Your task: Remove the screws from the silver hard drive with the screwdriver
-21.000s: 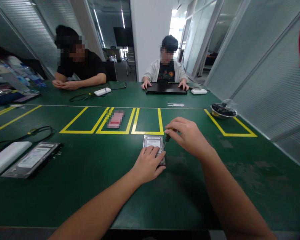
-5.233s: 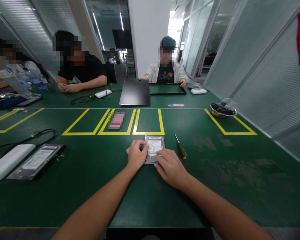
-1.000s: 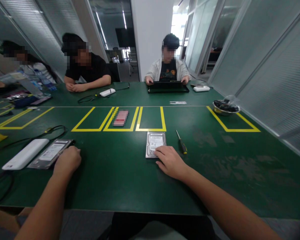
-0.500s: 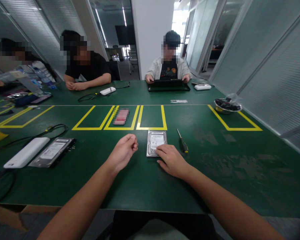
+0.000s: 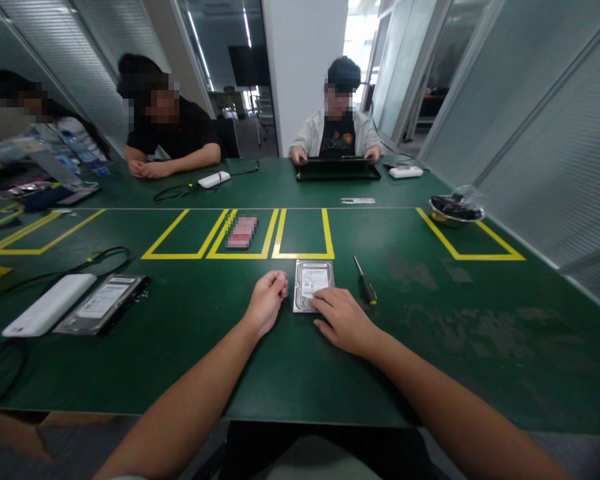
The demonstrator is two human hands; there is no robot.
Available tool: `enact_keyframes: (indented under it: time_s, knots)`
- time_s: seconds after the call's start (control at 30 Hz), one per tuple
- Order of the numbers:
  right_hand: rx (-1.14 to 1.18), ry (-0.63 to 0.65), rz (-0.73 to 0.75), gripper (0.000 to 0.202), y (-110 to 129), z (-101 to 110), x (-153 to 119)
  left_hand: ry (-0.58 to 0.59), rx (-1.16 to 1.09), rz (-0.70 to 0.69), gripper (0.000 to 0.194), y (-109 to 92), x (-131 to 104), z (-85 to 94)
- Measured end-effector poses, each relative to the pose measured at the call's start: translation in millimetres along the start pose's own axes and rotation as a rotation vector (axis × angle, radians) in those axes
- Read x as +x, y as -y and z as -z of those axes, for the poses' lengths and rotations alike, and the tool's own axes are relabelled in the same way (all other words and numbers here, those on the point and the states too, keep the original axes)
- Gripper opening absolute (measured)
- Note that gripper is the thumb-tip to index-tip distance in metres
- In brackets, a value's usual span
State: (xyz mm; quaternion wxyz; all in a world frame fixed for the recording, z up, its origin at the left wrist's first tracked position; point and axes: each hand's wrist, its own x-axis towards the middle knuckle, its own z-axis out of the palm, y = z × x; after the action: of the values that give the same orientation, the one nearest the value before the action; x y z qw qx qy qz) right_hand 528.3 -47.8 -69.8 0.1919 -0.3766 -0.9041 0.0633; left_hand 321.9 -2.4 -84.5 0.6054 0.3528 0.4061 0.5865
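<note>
A silver hard drive (image 5: 307, 277) with a white label lies flat on the green table in front of me. My right hand (image 5: 347, 320) rests over its lower right corner, fingers stretched out and touching the label side without gripping it. Just left of the drive, my left hand (image 5: 267, 300) is closed, apart from it; whatever its curled fingers hold, if anything, is hidden. A screwdriver (image 5: 367, 287) with a black and yellow handle lies to the right of the drive, beyond my right hand.
Left on the table (image 5: 460, 387) are a second hard drive (image 5: 97, 303), tiny loose pieces, a white power bank (image 5: 50, 303) and black cable. Yellow tape rectangles cross the middle; one holds a blurred pink object (image 5: 242, 232). A bowl (image 5: 455, 212) stands right. Several people sit opposite.
My left hand has moved right, closer to the drive, still closed. My right hand stays on the drive. The view has shifted slightly.
</note>
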Motion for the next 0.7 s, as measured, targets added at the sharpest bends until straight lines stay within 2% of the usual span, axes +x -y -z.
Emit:
enact_keyframes:
  time_s: [0.23,0.43,0.7]
  knots:
    - [0.005,-0.010,0.004,0.036,0.7,0.2,0.5,0.088,-0.004,0.034,0.028,-2.1,-1.1,-0.3]
    - [-0.006,0.004,0.000,0.036,2.7,3.1,0.5,0.226,0.040,0.049,0.024,-9.2,-4.1,1.8]
    - [-0.007,0.012,0.002,0.039,2.9,5.6,0.5,0.240,0.205,-0.003,0.018,-18.1,-6.3,8.9]
